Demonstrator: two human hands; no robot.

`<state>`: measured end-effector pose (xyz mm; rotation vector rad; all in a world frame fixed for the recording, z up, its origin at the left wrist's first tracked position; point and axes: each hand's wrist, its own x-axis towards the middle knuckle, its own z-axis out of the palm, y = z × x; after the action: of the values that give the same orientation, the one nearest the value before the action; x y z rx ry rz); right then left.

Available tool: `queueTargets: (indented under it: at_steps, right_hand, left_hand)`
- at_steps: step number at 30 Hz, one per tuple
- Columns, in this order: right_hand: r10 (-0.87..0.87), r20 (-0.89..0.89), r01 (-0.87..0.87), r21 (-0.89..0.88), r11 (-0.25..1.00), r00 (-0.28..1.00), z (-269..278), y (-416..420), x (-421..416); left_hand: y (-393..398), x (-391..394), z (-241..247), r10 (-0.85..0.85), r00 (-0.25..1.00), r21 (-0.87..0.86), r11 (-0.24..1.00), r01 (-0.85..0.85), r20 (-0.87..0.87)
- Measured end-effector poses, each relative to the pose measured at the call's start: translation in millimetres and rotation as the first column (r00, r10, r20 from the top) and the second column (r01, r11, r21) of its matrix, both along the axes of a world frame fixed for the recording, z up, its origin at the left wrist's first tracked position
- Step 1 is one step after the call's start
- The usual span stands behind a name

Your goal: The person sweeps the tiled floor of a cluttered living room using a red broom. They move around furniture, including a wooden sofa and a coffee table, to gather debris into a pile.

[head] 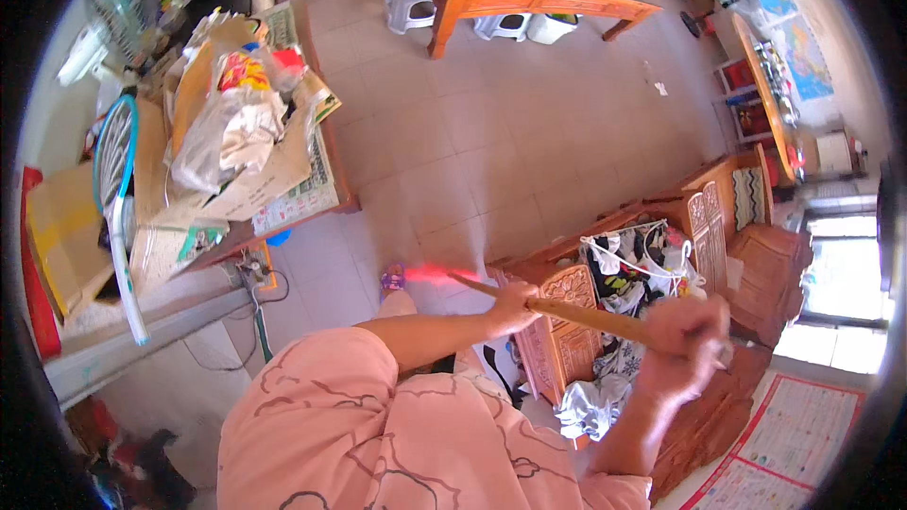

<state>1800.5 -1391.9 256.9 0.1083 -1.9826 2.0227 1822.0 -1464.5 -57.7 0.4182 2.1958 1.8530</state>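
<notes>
A long wooden pole (pixel 592 317) slants across in front of me, held in both hands. My left hand (pixel 514 308) grips it lower down, towards the floor. My right hand (pixel 687 347), slightly blurred, closes round the upper end at the right. Around the pole's far end is a bright red blurred patch (pixel 432 273) at floor level, too smeared to name. A foot in a purple sandal (pixel 392 278) stands just left of it.
A carved wooden bench (pixel 570 290) heaped with clothes (pixel 623 269) and hangers runs along my right. At left, a table holds an overfull cardboard box (pixel 262 188) and an electric mosquito racket (pixel 120 227). A wooden table (pixel 545 0) with plastic stools (pixel 411 7) beneath stands ahead on the tiled floor (pixel 453 127).
</notes>
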Motion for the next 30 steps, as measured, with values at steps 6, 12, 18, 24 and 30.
queueTargets:
  at_steps: [6,12,18,24,30]
  right_hand:
    - [-0.071,-0.008,0.071,-0.047,0.996,0.997,-27,-39,-26]
    - [-0.170,-0.043,0.168,0.501,0.849,0.985,-46,-63,-18]
    - [-0.402,0.034,0.403,-0.061,0.913,0.915,-49,-58,-27]
    - [-0.059,-0.179,0.028,-0.170,0.985,0.982,0,-29,-67]
    - [0.340,-0.139,-0.367,-0.405,0.838,0.930,-73,5,-154]
  left_hand:
    - [-10,-54,-57,-0.114,0.981,-0.001,0.993,0.115,-0.157]
    - [-17,-136,-57,0.042,0.980,0.038,0.999,-0.035,-0.196]
    - [-33,-164,-18,0.222,0.932,0.027,0.974,-0.224,-0.287]
    - [-85,-153,6,0.102,0.949,-0.100,0.985,-0.137,-0.297]
    - [-115,-169,-23,0.098,0.989,-0.264,0.956,-0.125,-0.112]
